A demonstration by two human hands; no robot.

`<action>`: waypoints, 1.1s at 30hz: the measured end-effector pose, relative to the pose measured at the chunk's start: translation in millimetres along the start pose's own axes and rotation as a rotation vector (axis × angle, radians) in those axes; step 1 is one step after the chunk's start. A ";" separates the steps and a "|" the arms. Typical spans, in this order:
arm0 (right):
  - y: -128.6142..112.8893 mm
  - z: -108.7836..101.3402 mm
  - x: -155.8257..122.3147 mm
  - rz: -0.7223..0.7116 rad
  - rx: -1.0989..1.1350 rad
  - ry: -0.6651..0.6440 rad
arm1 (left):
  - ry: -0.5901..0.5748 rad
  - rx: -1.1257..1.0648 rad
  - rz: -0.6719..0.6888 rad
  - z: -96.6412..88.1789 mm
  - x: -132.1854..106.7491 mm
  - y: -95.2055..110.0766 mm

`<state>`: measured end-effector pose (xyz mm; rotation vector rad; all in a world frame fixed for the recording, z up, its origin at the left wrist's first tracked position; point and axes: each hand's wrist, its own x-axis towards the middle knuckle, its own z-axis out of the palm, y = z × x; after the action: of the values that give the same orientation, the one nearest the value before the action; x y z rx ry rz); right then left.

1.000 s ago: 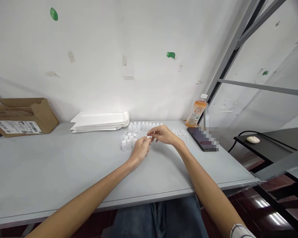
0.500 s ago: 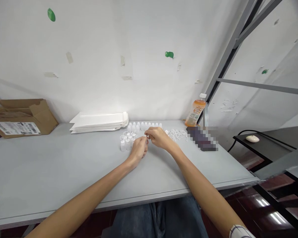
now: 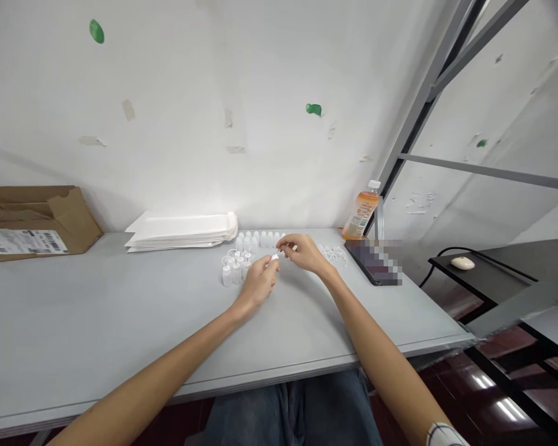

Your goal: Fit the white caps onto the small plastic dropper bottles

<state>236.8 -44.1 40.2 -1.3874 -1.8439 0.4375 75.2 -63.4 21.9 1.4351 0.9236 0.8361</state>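
Observation:
My left hand [image 3: 259, 283] is closed around a small white plastic bottle [image 3: 274, 257], and only the bottle's top shows above the fingers. Right above that top, my right hand [image 3: 302, 252] pinches something thin and small that I cannot make out. Left of my hands stands a group of small translucent bottles [image 3: 227, 276] with white caps, some with thin tips or loops on top. Behind them is a row of similar bottles [image 3: 255, 243], partly hidden by my right hand. A pile of small white looped pieces [image 3: 333, 254] lies right of my right hand.
A stack of white envelopes [image 3: 181, 230] and an open cardboard box [image 3: 37, 217] are at the back left. An orange drink bottle [image 3: 360, 214] and a dark, pixelated phone-like slab [image 3: 372, 263] are on the right. A metal frame [image 3: 411, 124] rises beside the grey table [image 3: 121, 322].
My right hand has shifted slightly right and lifted a little off my left hand. The white bottle top between them now shows. The whole view has moved slightly.

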 end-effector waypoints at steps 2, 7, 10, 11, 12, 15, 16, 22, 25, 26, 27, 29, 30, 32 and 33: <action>-1.8 -3.7 -0.9 0.070 0.127 -0.068 | -0.020 0.080 0.074 -1.7 1.6 -2.5; -6.1 -12.5 -2.4 0.177 0.424 -0.097 | -0.039 0.297 0.231 -3.7 2.8 -6.5; -6.8 -16.3 -2.6 0.169 0.477 -0.022 | -0.017 0.420 0.252 -2.1 2.0 -7.2; -6.5 -17.0 -2.6 0.171 0.479 -0.001 | -0.014 0.449 0.248 -1.4 1.7 -7.4; -6.0 -17.4 -2.6 0.181 0.473 0.009 | -0.012 0.475 0.244 -0.9 1.6 -7.5; -4.4 -18.1 -3.0 0.237 0.420 -0.066 | 0.018 0.545 0.222 -0.6 1.8 -7.1; -4.2 -18.2 -3.5 0.249 0.398 -0.119 | 0.039 0.566 0.214 -1.1 2.0 -6.5; -10.0 -17.2 -6.7 0.186 0.353 -0.291 | 0.121 0.612 0.232 -4.1 2.1 -0.7; -12.0 -17.0 -7.1 0.153 0.335 -0.331 | 0.127 0.642 0.251 -3.0 0.9 -1.0; -11.9 -17.1 -6.9 0.150 0.325 -0.337 | 0.123 0.652 0.254 -2.5 0.4 -1.6; -11.5 -17.1 -6.7 0.147 0.314 -0.343 | 0.116 0.661 0.255 -2.2 0.1 -2.4; -9.8 -16.9 -5.9 0.142 0.300 -0.352 | 0.110 0.684 0.251 -2.1 -0.1 -3.8; -8.7 -16.5 -5.4 0.143 0.299 -0.355 | 0.113 0.701 0.249 -2.3 0.2 -4.2; -6.3 -15.7 -4.5 0.156 0.302 -0.361 | 0.131 0.734 0.245 -3.1 1.1 -4.6; -5.1 -15.2 -4.1 0.164 0.304 -0.365 | 0.140 0.746 0.244 -3.5 1.6 -4.7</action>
<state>245.2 -52.3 51.8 -1.3133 -1.8502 1.0693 72.4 -60.3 17.4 2.1850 1.2595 0.8120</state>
